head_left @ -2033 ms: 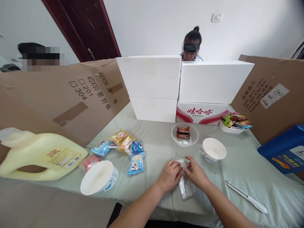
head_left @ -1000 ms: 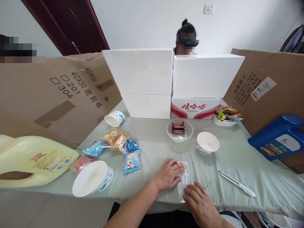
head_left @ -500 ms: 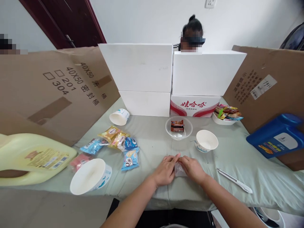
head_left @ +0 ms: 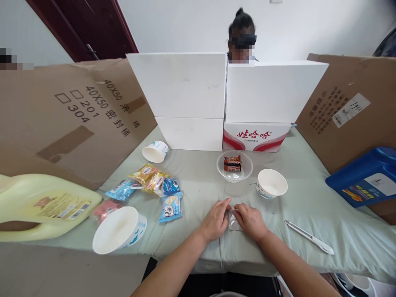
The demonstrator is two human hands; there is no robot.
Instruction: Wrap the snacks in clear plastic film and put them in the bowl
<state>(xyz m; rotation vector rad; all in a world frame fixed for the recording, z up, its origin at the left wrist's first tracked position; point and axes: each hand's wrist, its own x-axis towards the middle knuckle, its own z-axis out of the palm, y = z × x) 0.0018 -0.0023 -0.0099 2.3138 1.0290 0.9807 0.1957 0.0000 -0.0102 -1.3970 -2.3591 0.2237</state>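
A small folded clear plastic wrapper (head_left: 233, 220) lies on the pale green cloth near the table's front edge. My left hand (head_left: 216, 220) and my right hand (head_left: 250, 220) press on it from either side, fingertips pinched on its folded edges. Just beyond them stand a clear bowl (head_left: 234, 166) holding one red snack packet and a white paper bowl (head_left: 272, 183).
Several snack packets (head_left: 154, 185) lie left of centre beside a large white paper bowl (head_left: 119, 229) and a tipped paper cup (head_left: 155, 151). A yellow jug (head_left: 43, 206) lies far left, a blue container (head_left: 365, 177) right, a white knife (head_left: 309, 237) near right. White boxes (head_left: 225, 90) and cardboard walls enclose the table; a person sits behind.
The wrapper lay flat and long under my hands a second ago; now it is folded small between my fingertips. The snack dish at the back right is gone from view.
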